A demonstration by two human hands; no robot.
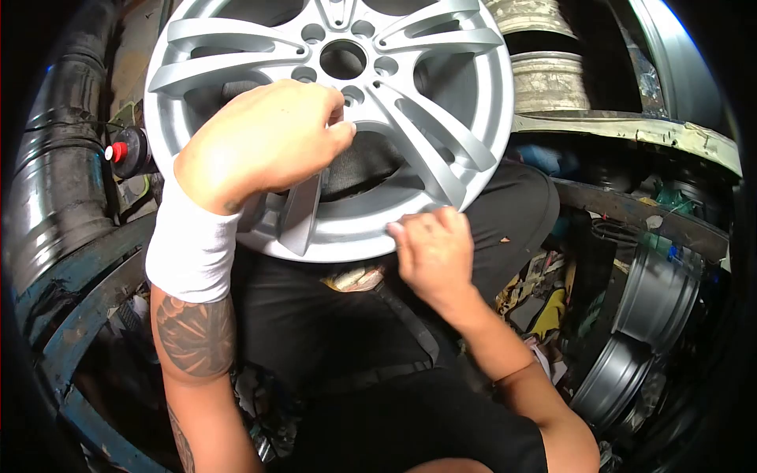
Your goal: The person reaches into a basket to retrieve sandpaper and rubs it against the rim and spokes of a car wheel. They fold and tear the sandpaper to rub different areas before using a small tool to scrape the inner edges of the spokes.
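Note:
A silver multi-spoke alloy wheel rim (414, 138) lies face up across my lap, with a round centre bore and a ring of lug holes. My left hand (264, 138), with a white band at the wrist, reaches over the spokes. Its fingers curl in beside a lug hole near the hub; whether anything is between them is hidden. At the near edge, my right hand (438, 256) grips the outer lip of the wheel rim, thumb on the lip and fingers folded.
Silver rims (658, 296) are stacked at lower right among clutter. Worn rims (550, 83) sit behind a pale beam (631, 130). Dark shiny cylinders (63, 165) stand at left, near a black round object with a red cap (118, 151). A blue metal frame (87, 307) runs along the left.

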